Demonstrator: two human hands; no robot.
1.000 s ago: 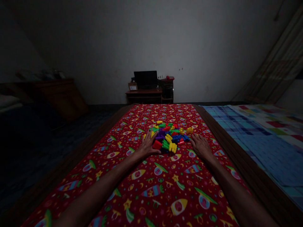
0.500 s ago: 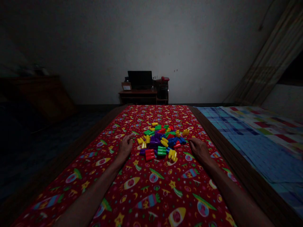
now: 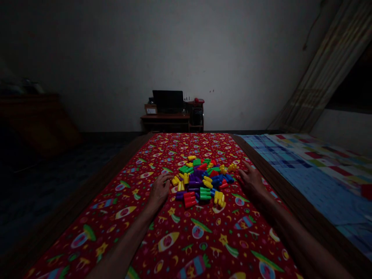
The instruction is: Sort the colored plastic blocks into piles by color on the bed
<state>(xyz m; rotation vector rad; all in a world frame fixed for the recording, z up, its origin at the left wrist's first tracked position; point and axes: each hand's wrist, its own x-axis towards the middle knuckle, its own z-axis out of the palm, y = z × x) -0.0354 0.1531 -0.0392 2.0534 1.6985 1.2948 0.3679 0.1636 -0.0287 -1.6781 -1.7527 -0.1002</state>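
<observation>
A loose pile of plastic toy blocks in several colours lies on a red cloth printed with rockets and stars [image 3: 162, 240]. At the pile's left edge my left hand [image 3: 159, 189] rests with fingers stretched toward a yellow block [image 3: 175, 180]; whether they touch it I cannot tell. My right hand [image 3: 251, 179] is on the other side, fingers spread, beside a small knobbly yellow block [image 3: 232, 167] and some blue blocks [image 3: 229, 178]. Neither hand holds anything. In front of the pile lie a red block [image 3: 190, 199], a green block [image 3: 205, 193] and another yellow block [image 3: 220, 198].
Beyond the cloth's far end stands a small desk [image 3: 165, 116] with a dark monitor [image 3: 167, 101]. To the right is a surface with blue checked fabric [image 3: 308, 186], near a curtain [image 3: 314, 85]. A wooden cabinet [image 3: 37, 124] stands in shadow at the left.
The view has shifted slightly. My left hand has come closer to the pile's left edge. My right hand's fingers have spread wider. The blocks lie as before.
</observation>
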